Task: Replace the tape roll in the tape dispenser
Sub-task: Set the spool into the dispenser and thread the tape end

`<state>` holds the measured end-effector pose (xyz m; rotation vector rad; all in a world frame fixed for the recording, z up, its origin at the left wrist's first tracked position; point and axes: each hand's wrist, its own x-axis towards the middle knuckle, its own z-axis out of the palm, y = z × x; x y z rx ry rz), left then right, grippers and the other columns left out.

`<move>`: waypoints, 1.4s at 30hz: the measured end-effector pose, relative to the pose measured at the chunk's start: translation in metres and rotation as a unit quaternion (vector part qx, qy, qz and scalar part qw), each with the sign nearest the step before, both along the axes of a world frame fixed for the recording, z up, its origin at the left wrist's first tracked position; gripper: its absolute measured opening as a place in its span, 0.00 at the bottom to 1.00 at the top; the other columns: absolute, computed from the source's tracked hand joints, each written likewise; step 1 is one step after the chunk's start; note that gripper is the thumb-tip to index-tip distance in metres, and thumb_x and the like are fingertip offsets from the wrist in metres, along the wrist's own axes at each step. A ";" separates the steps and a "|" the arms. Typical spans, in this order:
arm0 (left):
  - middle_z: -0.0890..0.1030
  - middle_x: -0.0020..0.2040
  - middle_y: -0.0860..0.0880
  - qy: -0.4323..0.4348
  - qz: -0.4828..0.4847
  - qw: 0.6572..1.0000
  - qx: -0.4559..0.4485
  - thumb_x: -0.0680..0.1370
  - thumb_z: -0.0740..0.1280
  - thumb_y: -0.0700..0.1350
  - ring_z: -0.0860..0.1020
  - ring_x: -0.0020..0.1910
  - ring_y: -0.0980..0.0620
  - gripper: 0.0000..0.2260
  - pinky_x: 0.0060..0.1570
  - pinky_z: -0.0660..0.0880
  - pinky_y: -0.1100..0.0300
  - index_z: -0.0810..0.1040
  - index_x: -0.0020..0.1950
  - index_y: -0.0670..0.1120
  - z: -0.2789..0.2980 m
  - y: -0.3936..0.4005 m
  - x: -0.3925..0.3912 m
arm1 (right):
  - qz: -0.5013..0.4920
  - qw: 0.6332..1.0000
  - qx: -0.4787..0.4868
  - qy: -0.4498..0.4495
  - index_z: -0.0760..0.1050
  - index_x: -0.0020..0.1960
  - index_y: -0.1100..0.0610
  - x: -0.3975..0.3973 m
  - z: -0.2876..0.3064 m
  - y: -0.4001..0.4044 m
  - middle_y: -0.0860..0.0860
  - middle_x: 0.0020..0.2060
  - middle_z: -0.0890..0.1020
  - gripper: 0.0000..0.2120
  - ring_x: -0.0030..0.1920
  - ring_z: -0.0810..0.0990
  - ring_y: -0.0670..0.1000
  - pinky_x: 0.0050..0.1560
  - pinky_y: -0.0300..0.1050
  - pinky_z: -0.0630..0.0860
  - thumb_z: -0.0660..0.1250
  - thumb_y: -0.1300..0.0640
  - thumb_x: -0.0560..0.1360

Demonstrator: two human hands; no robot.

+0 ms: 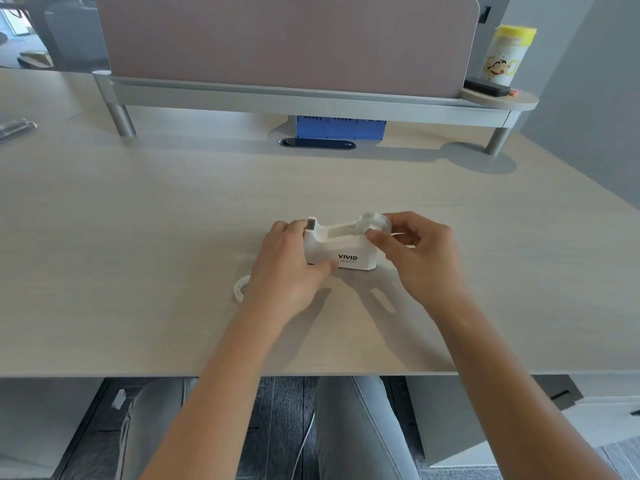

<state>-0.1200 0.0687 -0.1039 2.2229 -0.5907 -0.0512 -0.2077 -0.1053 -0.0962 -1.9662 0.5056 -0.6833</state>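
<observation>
A white tape dispenser [341,249] marked VIVID stands on the pale wooden desk [173,220], its cutter end pointing left. My left hand [289,268] grips its left end, thumb on the front face. A clear tape roll [374,222] sits at the right end, at the top of the dispenser's slot. My right hand [415,252] pinches that roll between thumb and fingers. A second whitish ring [241,287], another tape roll or core, lies flat on the desk, partly hidden behind my left wrist.
A grey shelf riser [311,102] with a pink divider panel runs along the back. A blue box [341,127] and a dark cable grommet [317,144] sit under it. A yellow-lidded canister [507,55] and a black object [486,88] stand at the shelf's right end.
</observation>
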 end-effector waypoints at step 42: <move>0.65 0.78 0.51 -0.030 0.026 0.999 -0.026 0.77 0.73 0.49 0.66 0.75 0.49 0.44 0.65 0.66 0.58 0.48 0.84 0.49 -0.019 -0.018 -0.024 | 0.152 0.957 -0.216 0.121 0.85 0.52 0.49 0.032 0.038 -0.029 0.47 0.44 0.85 0.08 0.45 0.84 0.49 0.46 0.38 0.76 0.78 0.51 0.74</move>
